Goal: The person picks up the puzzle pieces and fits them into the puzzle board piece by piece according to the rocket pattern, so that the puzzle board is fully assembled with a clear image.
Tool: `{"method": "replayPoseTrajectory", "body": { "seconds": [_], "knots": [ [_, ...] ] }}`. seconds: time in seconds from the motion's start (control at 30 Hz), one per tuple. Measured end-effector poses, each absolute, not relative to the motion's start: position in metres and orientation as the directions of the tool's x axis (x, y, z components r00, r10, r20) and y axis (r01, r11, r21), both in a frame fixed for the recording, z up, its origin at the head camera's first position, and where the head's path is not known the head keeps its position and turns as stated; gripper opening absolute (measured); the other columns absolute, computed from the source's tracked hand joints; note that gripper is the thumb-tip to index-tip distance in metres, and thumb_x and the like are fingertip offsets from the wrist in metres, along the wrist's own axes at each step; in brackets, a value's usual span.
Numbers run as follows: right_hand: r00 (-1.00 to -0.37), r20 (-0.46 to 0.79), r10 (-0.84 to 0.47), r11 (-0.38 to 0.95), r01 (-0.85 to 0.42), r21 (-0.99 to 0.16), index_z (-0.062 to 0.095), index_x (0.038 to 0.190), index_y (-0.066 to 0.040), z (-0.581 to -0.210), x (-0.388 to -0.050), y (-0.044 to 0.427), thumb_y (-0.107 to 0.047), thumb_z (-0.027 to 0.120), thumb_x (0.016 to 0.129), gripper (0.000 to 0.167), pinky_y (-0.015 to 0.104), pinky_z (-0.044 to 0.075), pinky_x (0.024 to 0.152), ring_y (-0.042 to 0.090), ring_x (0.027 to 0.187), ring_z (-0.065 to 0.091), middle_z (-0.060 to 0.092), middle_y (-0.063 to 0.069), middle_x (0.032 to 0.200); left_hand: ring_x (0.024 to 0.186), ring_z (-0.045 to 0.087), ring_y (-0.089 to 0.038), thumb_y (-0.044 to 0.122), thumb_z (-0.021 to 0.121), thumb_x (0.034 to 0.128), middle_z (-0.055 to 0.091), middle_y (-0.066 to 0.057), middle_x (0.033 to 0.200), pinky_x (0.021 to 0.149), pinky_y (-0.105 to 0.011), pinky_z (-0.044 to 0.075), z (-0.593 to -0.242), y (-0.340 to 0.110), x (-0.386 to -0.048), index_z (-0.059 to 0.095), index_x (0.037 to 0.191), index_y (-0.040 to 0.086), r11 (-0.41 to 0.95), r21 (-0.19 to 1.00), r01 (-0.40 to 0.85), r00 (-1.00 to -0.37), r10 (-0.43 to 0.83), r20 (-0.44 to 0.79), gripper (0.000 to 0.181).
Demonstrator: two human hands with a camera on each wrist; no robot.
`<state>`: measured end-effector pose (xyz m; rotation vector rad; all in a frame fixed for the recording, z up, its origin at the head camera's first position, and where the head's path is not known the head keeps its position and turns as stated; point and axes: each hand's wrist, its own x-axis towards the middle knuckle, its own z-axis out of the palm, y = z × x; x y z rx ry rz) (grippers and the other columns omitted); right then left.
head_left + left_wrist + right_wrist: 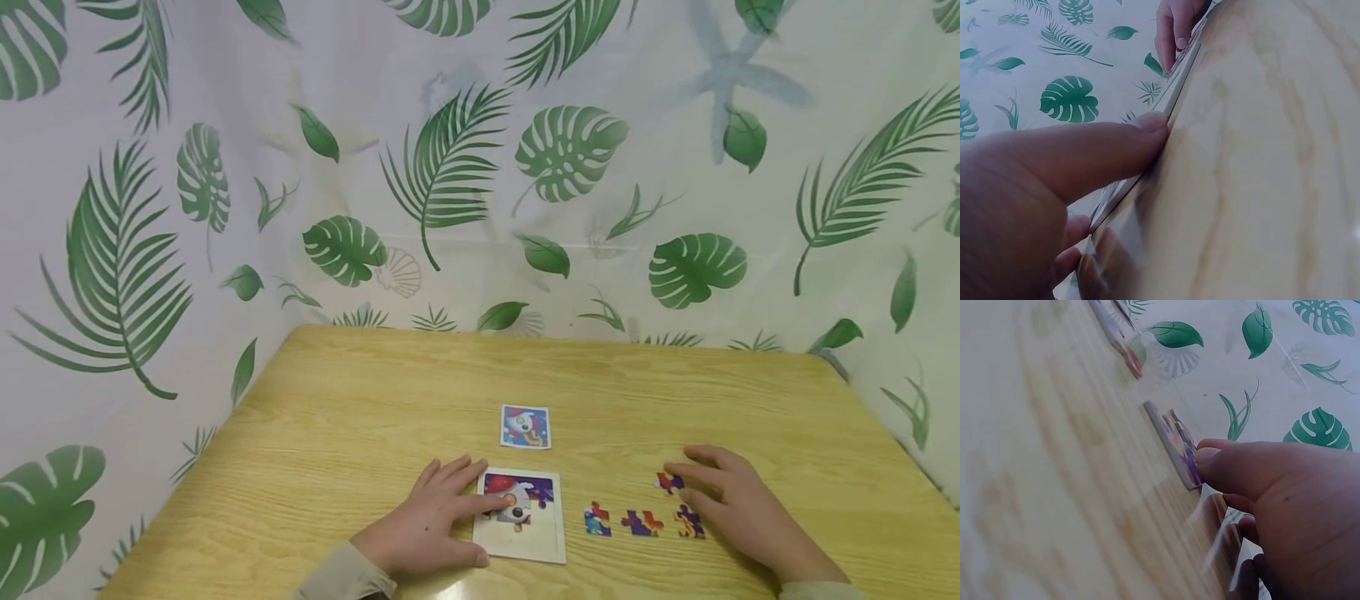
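Note:
My left hand rests on a square jigsaw tray, index finger on the partly assembled picture of a white animal in a red hat. In the left wrist view, the thumb lies along the tray's edge. My right hand is over loose puzzle pieces at the right. Its thumb touches a purple and orange piece in the right wrist view. The index fingertips lie by a red and purple piece; whether they touch it, I cannot tell. Two more pieces, one blue and red, one purple and orange, lie between tray and hand.
A small picture card with a similar animal lies behind the tray. Everything lies on a wooden table. A white curtain with green leaves hangs behind and along the sides.

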<state>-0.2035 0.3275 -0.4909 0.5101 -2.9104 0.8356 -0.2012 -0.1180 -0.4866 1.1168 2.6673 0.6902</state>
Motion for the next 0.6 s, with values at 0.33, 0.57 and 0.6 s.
{"method": "replayPoseTrajectory", "body": {
  "seconds": [0.33,0.57,0.6],
  "knots": [
    [-0.943,0.167,-0.287,0.825,-0.332,-0.458,0.071,0.129,-0.013,-0.4917,-0.2043,0.3289,-0.032,0.067,0.099,0.035,0.071,0.034,0.098,0.05,0.128,0.042,0.051,0.023,0.142,0.153,0.014,-0.031,0.05,0.072,0.0869,0.023,-0.006,0.166,0.117,-0.067,0.006,-0.4882,-0.1161,-0.202,0.046,0.15,0.045,0.612,0.474,0.633,-0.705,0.709,0.025,0.069],
    [-0.941,0.173,-0.291,0.829,-0.338,-0.446,0.074,0.124,-0.016,-0.4878,-0.2054,0.3254,-0.035,0.068,0.098,0.033,0.07,0.035,0.099,0.049,0.127,0.044,0.054,0.023,0.139,0.153,0.013,-0.03,0.051,0.072,0.0867,0.022,-0.004,0.167,0.117,-0.066,0.005,-0.4891,-0.1192,-0.204,0.045,0.15,0.046,0.613,0.482,0.626,-0.705,0.709,0.014,0.069],
    [-0.944,0.169,-0.284,0.83,-0.33,-0.45,0.075,0.123,-0.017,-0.4874,-0.2052,0.326,-0.035,0.068,0.098,0.032,0.07,0.036,0.098,0.048,0.127,0.044,0.054,0.022,0.139,0.153,0.012,-0.03,0.051,0.072,0.087,0.021,-0.004,0.167,0.117,-0.066,0.004,-0.4896,-0.1188,-0.2038,0.045,0.15,0.047,0.61,0.487,0.625,-0.703,0.711,0.011,0.069]
  ]
}}
